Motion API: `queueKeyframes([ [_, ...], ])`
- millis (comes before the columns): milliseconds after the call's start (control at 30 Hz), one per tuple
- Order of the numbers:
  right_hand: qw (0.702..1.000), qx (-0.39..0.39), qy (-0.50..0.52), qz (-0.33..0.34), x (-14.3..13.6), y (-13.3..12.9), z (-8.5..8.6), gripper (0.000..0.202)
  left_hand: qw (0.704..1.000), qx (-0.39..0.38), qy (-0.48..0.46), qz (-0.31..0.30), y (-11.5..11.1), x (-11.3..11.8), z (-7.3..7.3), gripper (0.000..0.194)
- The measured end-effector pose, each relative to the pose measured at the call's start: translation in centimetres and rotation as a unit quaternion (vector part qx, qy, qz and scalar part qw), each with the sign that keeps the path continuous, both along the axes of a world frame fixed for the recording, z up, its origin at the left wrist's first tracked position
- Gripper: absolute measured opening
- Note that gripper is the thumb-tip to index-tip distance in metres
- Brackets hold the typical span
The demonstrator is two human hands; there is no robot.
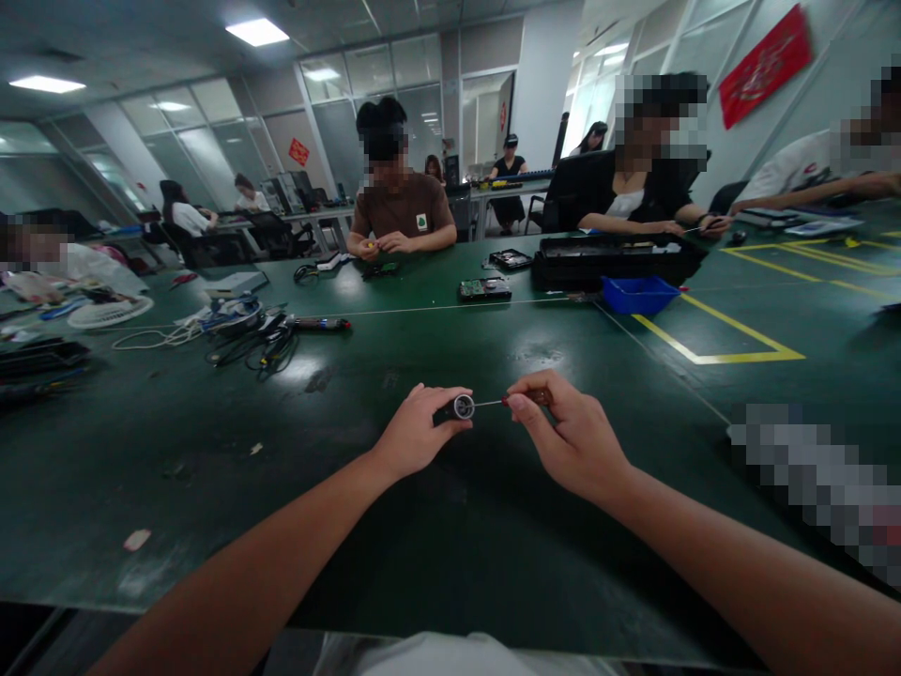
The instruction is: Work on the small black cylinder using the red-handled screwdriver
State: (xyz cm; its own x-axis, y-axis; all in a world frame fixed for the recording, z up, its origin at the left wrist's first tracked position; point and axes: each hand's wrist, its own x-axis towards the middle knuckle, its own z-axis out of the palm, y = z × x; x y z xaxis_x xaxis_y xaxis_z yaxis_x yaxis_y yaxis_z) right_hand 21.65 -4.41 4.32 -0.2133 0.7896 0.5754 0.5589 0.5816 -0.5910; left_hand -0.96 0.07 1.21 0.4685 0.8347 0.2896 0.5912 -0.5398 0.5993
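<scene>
Screwdriver [539, 397] pinched in the right hand [577, 434] points its thin metal shaft left, toward the dark cylinder [454, 408] gripped by the left hand [414, 432] over the green table [296, 441]. The dark cylinder's silver-rimmed end faces near and right.

Reaching forward and inward with bare forearms [296, 545], gripping between fingers above and thumb below with the left hand [414, 432], pinching between thumb and curled fingers with the right hand [573, 437].
</scene>
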Motion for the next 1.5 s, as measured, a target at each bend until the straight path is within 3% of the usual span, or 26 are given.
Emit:
queueKeyframes([
  [600,0.999,0.017,0.012,-0.047,-0.07,0.02,0.02,0.011,1.0,-0.015,0.002,0.008,-0.09,0.1,0.28,0.04],
  [1067,1.0,0.024,-0.007,0.009,-0.04,-0.13,0.01,0.01,1.0,-0.015,0.005,0.005,-0.03,0.09,0.15,0.04],
  [1500,0.999,0.047,-0.002,-0.026,-0.03,-0.01,-0.05,0.008,1.0,-0.007,0.002,0.008,0.03,0.02,0.17,0.041],
])
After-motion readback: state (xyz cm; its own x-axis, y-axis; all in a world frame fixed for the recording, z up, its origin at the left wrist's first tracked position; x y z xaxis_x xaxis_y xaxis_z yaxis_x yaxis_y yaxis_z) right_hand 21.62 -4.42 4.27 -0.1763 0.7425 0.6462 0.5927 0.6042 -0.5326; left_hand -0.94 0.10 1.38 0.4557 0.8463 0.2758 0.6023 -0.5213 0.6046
